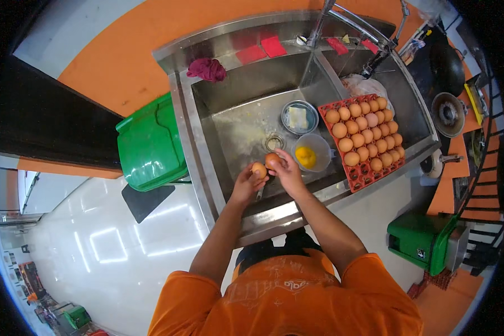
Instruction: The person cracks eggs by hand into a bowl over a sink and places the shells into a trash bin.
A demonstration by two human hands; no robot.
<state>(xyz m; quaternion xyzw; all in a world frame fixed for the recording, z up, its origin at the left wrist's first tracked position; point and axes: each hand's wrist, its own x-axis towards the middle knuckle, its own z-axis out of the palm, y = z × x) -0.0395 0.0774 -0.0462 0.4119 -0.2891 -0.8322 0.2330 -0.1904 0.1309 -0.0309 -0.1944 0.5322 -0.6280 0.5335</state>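
My left hand (250, 183) holds a light brown egg (259, 169) over the near part of a stainless steel sink basin (239, 122). Close beside it, my right hand (289, 173) grips a darker brown egg (272, 160). Whether the two shells touch is hard to tell. Right of my hands, a translucent plastic jug (324, 148) contains yellow yolk (305, 157). Behind the jug stands a round metal bowl (300, 131) with a pale block or sponge (297, 117) in it. A red egg tray (357, 183) with many brown eggs rests across the sink divider, to the right.
A faucet (317, 29) rises at the sink's back. A maroon cloth (206, 69) lies on the back-left rim, with red cloths (273, 46) along the ledge. A green bin (151, 143) stands left; another green bin (422, 243) is at right. A wok (447, 114) sits far right.
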